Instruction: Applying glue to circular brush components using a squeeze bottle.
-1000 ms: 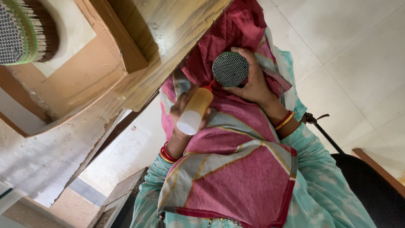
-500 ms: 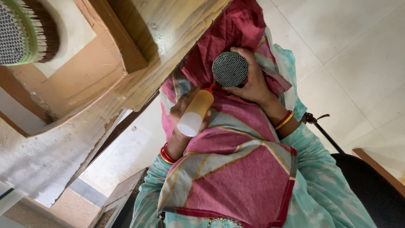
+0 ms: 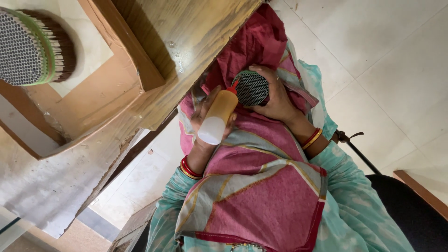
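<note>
The left hand [image 3: 205, 109] gripped a squeeze bottle [image 3: 218, 115], its red nozzle [image 3: 233, 86] touching the end of a round stick bundle [image 3: 251, 87] that the right hand [image 3: 275, 98] cupped over the lap. Too hard a squeeze looked likely to flood the bundle's face and drip onto the pink cloth [image 3: 261, 186]; a slack grip could have let the bundle roll off the lap. A wooden counter [image 3: 186, 37] stood just ahead, carrying a cardboard tray [image 3: 102, 88] and a second bundle [image 3: 32, 46]. The floor [image 3: 382, 51] was pale tile; a dark chair [image 3: 410, 210] sat beside.
</note>
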